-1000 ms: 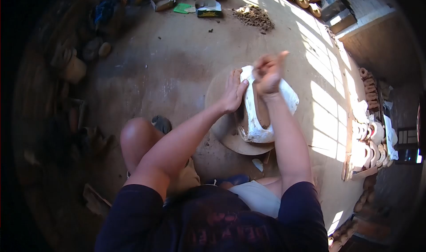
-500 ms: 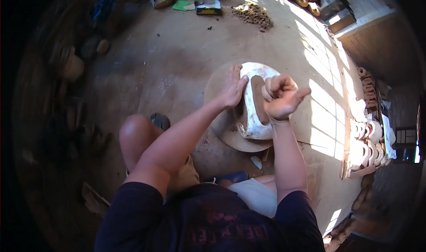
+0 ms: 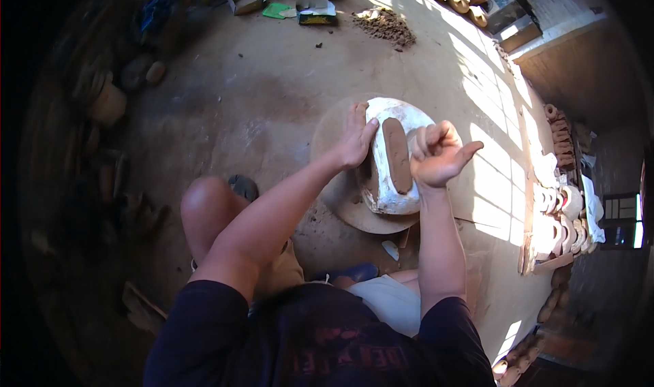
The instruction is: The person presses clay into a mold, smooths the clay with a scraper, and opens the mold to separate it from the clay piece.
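A white mould stands on a round board in front of me. Brown clay fills a long rounded opening in its upper face. My left hand lies against the mould's left side, fingers stretched toward the far end. On the right side is my right hand, palm turned up, thumb stretched out to the right and fingers curled loosely apart with nothing in them. Its edge is at the mould's right side; whether it touches cannot be seen.
Crumbled clay lies on the floor ahead, near an open box and a green item. Clay pieces line the right side. A pot stands at left. A white shard lies near the board.
My right hand has moved slightly right, off the clay, showing more of its surface. My left hand has stayed against the mould.
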The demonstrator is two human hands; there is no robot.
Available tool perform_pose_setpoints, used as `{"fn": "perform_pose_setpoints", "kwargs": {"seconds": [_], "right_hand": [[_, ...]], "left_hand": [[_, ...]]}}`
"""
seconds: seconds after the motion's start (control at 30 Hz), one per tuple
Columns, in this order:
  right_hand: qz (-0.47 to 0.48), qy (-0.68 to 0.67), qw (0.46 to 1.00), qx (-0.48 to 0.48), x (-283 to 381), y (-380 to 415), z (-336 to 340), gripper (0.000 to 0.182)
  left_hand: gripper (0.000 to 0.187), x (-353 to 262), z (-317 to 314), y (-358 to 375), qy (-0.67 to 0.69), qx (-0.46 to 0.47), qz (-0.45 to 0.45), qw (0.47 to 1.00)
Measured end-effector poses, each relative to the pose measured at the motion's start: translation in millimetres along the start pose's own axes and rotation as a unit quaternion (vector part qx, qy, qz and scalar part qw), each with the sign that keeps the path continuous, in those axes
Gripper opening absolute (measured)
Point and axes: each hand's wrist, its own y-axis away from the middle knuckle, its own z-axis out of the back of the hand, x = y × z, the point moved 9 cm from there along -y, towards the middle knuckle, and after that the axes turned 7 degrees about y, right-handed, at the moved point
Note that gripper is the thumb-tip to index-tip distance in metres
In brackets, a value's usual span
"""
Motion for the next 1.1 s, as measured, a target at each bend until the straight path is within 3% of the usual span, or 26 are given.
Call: {"fn": "perform_pose_setpoints", "kwargs": {"seconds": [0.1,0.13,0.2,0.33,0.43,0.57,0.63,0.8,0.9,1.0,1.03,1.1], "right_hand": [[-0.047,0.018,0.999,0.010,-29.3,-15.7,6.1,0.085],[-0.063,0.032,0.997,-0.041,-29.3,-18.3,9.1,0.083],[-0.014,-0.021,0.996,-0.082,2.4,-28.8,7.6,0.081],[-0.065,-0.016,0.996,-0.065,-32.7,-40.8,26.8,0.080],[-0.102,0.010,0.993,-0.058,-35.7,-52.1,14.5,0.080],[-0.124,0.016,0.992,-0.021,-58.4,-69.4,9.8,0.077],[-0.115,0.015,0.993,-0.004,-50.6,-80.1,-1.3,0.076],[-0.055,-0.024,0.996,-0.069,-20.4,-79.2,-25.1,0.078],[-0.130,0.058,0.988,0.059,-60.7,-77.6,-30.7,0.076],[-0.052,-0.021,0.998,0.006,-26.8,-62.1,-38.1,0.077],[-0.006,-0.047,0.996,0.075,-26.6,-56.8,-34.8,0.078],[-0.071,0.089,0.991,0.072,-51.3,-35.0,-24.8,0.078]], "left_hand": [[0.066,0.7,-3.8,7.0,-0.005,0.016,0.013,1.000],[0.066,0.0,-1.3,3.6,-0.008,0.021,0.013,1.000],[0.065,2.7,-3.3,3.9,-0.025,0.007,0.009,1.000],[0.067,6.6,-4.5,3.9,0.051,0.001,0.001,0.999],[0.068,3.0,-2.7,2.4,-0.012,0.012,0.003,1.000],[0.071,8.2,-6.4,11.0,0.012,0.012,0.025,1.000],[0.072,2.7,-4.5,2.2,0.020,0.028,0.014,0.999],[0.075,10.8,-4.6,4.3,0.040,0.020,0.042,0.998],[0.075,2.8,-7.4,-0.2,0.045,0.051,0.034,0.997],[0.075,6.3,-3.5,-1.6,0.024,0.051,0.040,0.998],[0.074,11.0,-4.6,1.4,0.019,0.046,0.050,0.998],[0.072,10.8,-8.1,4.2,0.049,0.030,0.025,0.998]]}}
